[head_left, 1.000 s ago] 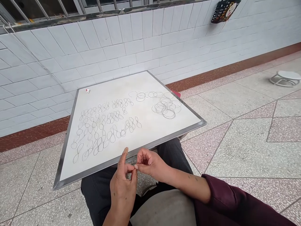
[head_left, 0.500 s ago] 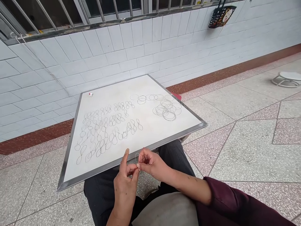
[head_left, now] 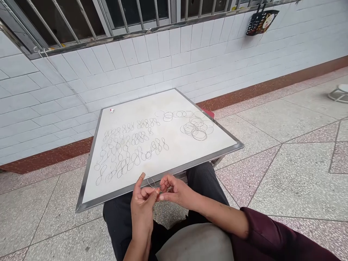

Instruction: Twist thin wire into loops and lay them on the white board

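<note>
Just past the near edge of the white-topped table (head_left: 176, 148), over my lap, my left hand (head_left: 143, 206) pinches a thin wire loop (head_left: 148, 182) between thumb and fingers, its index finger raised. Close against it on the right, my right hand (head_left: 176, 192) has its thumb and fingertips closed at the same wire. The exact grip points are partly covered by the fingers. On the table's left half lie rows of thin wire pieces twisted into figure-eights (head_left: 135, 158). Towards the right, several plain round wire loops (head_left: 199, 135) overlap in a loose pile.
A grey metal rim (head_left: 163, 174) borders the table. At its far left corner sits a small red-and-white item (head_left: 112, 110). Behind stands a white tiled wall (head_left: 136, 72) with a barred window and a hanging black bag (head_left: 261, 22). A round stool (head_left: 339, 93) is far right.
The wire loop now shows beside my left fingertips; before, it stood near my right fingertips. My hands have turned slightly against each other. The camera view has shifted a little.
</note>
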The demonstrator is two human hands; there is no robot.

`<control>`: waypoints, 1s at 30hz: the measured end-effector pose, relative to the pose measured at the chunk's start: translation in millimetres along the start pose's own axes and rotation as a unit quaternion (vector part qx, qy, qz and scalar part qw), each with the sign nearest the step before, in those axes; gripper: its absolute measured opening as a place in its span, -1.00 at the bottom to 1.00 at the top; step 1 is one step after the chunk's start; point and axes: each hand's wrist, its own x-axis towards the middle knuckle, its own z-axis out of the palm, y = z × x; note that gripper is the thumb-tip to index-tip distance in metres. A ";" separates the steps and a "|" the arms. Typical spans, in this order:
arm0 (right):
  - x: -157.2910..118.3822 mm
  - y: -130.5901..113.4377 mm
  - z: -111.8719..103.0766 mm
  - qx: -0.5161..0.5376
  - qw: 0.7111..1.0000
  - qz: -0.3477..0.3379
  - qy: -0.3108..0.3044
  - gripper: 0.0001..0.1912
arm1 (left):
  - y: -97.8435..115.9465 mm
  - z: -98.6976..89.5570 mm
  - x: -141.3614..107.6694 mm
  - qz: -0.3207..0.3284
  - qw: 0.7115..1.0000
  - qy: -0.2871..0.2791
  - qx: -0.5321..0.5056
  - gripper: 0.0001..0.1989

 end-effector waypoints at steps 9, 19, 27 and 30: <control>-4.0 -0.5 15.2 0.046 0.998 0.032 -0.031 -0.51 | 1.3 0.4 -1.3 0.016 0.994 0.043 -0.096 -0.19; -6.5 -1.5 22.6 0.145 0.986 0.075 -0.013 -0.52 | -4.8 3.7 -0.4 0.032 0.986 0.078 -0.144 -0.35; -8.9 -2.2 32.6 0.255 0.958 0.127 0.019 -0.54 | -11.3 6.9 3.3 0.007 0.976 0.102 -0.190 -0.31; -9.1 -0.6 33.3 0.252 0.961 0.111 0.016 -0.54 | -12.6 7.1 4.9 -0.002 0.975 0.099 -0.201 -0.29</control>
